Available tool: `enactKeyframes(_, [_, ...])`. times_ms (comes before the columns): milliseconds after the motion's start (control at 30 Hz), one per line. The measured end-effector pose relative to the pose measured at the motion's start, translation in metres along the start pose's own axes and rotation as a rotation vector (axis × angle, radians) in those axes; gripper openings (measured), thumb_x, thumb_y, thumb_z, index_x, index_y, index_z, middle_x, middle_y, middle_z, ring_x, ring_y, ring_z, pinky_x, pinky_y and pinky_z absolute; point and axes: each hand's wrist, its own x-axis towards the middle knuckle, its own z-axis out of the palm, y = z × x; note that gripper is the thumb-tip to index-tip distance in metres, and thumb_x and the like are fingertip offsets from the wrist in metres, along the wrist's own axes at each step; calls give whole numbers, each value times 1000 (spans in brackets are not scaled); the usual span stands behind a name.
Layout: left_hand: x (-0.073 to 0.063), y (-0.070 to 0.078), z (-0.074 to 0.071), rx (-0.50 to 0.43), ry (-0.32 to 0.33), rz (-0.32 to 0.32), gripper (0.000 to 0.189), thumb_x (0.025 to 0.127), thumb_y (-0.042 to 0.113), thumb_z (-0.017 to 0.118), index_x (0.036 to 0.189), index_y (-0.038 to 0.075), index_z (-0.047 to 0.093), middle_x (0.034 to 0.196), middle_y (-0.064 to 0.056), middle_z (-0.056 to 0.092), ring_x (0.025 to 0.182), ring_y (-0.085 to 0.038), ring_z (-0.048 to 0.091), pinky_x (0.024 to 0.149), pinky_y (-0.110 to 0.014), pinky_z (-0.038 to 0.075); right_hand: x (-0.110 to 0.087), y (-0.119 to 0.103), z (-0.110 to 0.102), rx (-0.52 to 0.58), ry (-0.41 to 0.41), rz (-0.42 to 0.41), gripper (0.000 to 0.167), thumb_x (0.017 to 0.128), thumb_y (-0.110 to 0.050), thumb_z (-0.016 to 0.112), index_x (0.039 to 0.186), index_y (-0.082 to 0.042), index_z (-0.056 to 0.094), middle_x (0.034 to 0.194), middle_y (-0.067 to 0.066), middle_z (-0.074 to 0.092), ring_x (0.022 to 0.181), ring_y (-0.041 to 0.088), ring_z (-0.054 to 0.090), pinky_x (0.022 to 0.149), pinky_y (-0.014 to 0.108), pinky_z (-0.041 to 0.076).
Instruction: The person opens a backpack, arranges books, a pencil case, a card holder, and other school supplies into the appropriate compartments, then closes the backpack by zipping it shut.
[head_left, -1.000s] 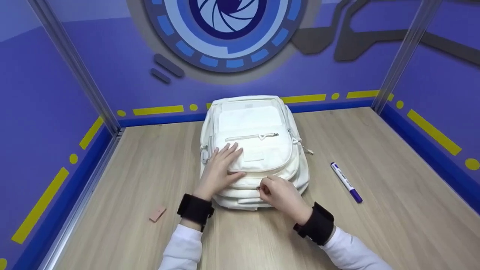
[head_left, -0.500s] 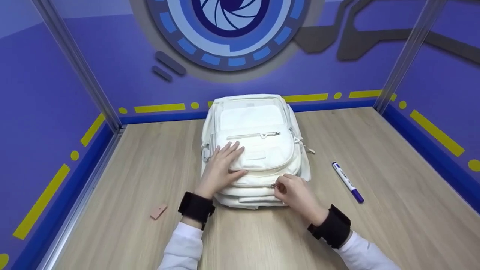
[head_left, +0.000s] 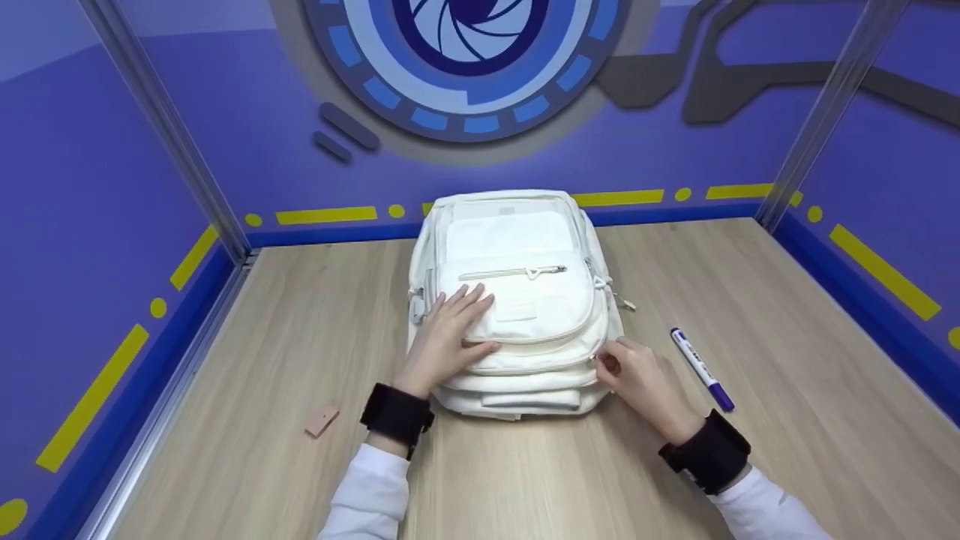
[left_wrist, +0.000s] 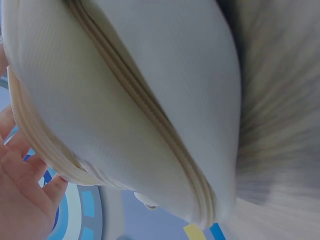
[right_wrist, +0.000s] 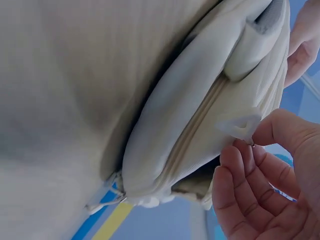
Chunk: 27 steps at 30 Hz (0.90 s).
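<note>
A white backpack (head_left: 514, 232) lies on the table with its front pockets facing up. My left hand (head_left: 441, 341) rests on its front, fingers spread and straight. At the lower right of the bag, my right hand (head_left: 643, 381) pinches a zipper pull; in the right wrist view the white triangular zipper pull (right_wrist: 241, 125) shows at the thumb and fingertips. A dark gap (right_wrist: 200, 176) in the pocket's seam is visible beside those fingers. In the left wrist view, a long zipper (left_wrist: 145, 102) crosses the bag's side, with the left hand (left_wrist: 25, 185) at the edge.
A white and purple marker (head_left: 701, 367) lies on the table right of the backpack. To the left is a small pinkish block (head_left: 322, 421). Blue-purple panels (head_left: 187, 112) wall in the table (head_left: 510, 480) at the back and sides.
My right hand has slid to the right along the pocket's seam with the zipper pull, round toward the bag's right side. The left hand has stayed on the bag. The head view has shifted slightly.
</note>
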Motion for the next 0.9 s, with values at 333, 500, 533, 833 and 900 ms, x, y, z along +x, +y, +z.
enactKeyframes(333, [0,0,1,-11,8,-2,74,90,46,75,153,19,48,165,-2,40,156,-29,34,132,-53,15,25,34,-2,0,-14,3,7,85,1,72,87,-4,69,82,8,70,67,20,64,61,38,55])
enactKeyframes(500, [1,0,0,-11,5,-6,74,90,46,75,153,19,48,165,-2,40,156,-29,34,132,-54,15,42,42,-3,-34,-39,46,6,88,-5,72,94,-3,70,90,14,74,74,34,71,65,51,58])
enactKeyframes(533, [0,0,0,-8,7,-4,74,90,46,75,153,19,48,165,-2,40,156,-29,34,132,-54,15,46,44,-3,-44,-39,44,7,89,-5,72,95,-3,70,90,14,74,74,34,71,64,52,57])
enactKeyframes(833, [0,1,1,11,6,7,73,90,47,75,152,18,49,164,-3,41,156,-29,35,131,-53,17,69,54,0,-23,-11,41,4,92,1,65,94,1,69,90,18,70,80,38,69,70,52,56])
enactKeyframes(900, [0,1,1,14,11,10,73,91,47,74,152,18,49,164,-3,42,155,-29,36,131,-53,17,76,55,1,-12,-6,41,4,92,3,64,94,3,68,90,20,70,81,39,69,72,53,56])
